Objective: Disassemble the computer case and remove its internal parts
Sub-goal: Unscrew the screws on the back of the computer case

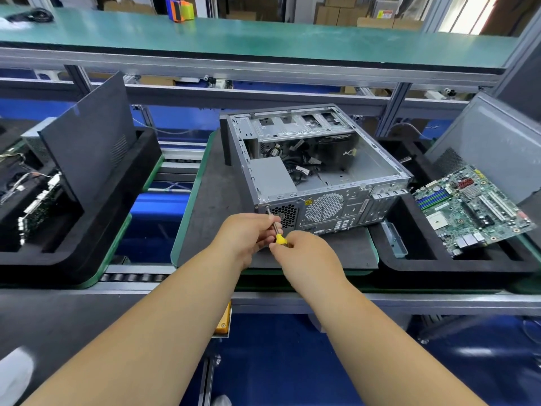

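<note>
Your right hand grips screwdriver handle (yellow); left hand pinches shaft ahead of it, tip at case rear corner.

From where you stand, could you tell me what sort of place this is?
Probably a factory disassembly line: an opened computer case on a roller conveyor, a removed motherboard in a foam tray, stacked cartons behind.

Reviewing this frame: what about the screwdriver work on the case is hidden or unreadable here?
Head view:
- Screwdriver handle: mostly covered by the right hand; only a yellow part shows.
- Shaft middle: wrapped by the left hand.
- Tip at the case rear corner: too small to tell whether it sits in a screw.
- Yellow sticker by the fan grille: too small to read.
- Case floor: partly hidden by cables.
</note>
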Demonstrator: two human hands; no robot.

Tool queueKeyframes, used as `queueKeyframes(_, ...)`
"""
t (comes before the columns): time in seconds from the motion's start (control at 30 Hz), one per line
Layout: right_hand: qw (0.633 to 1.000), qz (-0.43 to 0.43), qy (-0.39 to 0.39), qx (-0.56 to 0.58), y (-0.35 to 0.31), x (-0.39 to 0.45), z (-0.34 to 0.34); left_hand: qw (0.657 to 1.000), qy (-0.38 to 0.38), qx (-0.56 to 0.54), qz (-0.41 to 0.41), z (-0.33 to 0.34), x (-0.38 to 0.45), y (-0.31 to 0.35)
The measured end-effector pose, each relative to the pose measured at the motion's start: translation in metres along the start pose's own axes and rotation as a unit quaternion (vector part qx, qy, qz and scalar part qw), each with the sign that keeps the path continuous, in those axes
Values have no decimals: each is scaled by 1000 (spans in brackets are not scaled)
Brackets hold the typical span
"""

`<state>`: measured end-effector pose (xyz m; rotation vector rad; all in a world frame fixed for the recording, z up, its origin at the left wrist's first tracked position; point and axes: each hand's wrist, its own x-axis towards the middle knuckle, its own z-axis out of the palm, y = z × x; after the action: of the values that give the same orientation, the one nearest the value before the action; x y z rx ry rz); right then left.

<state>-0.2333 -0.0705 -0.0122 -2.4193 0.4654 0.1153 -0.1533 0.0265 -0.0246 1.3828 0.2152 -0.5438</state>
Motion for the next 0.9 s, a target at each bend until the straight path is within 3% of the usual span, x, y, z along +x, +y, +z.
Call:
queueKeyframes(0.17, 987, -35, 55, -149, -7, 2, 5, 1000, 0, -6, -3, -2, 0, -5)
queueKeyframes(0.3, 988, -42, 57, -138, -2, 3, 10, 999, 26, 34, -3, -2, 4, -6)
queueKeyframes(0.37, 999, -27, 1, -44, 1, 6, 9, 999, 26, 23, 7, -2, 6, -6)
queueKeyframes(0.43, 985, 39, -82, 148, 2, 9, 5, 1000, 21, 5, 13, -3, 5, -6)
queueKeyframes(0.5, 912, 120, -162, 358, 5, 8, 2, 1000, 25, 6, 5, -3, 6, -5)
queueKeyframes(0.57, 829, 150, -206, 497, 11, 7, 0, 999, 30, 12, -6, -2, 6, -4)
queueKeyframes(0.63, 791, 162, -232, 543, 15, 6, -1, 1000, 26, 3, -5, 0, 5, -4)
queueKeyframes(0.73, 780, 165, -216, 564, 16, 6, 1, 1000, 23, -8, -6, 2, 3, -4)
queueKeyframes(0.83, 792, 154, -182, 562, 15, 6, 5, 1000, 10, -19, -6, 2, 2, -3)
queueKeyframes(0.9, 824, 142, -151, 528, 14, 7, 7, 1000, 3, -23, -5, 1, 1, -3)
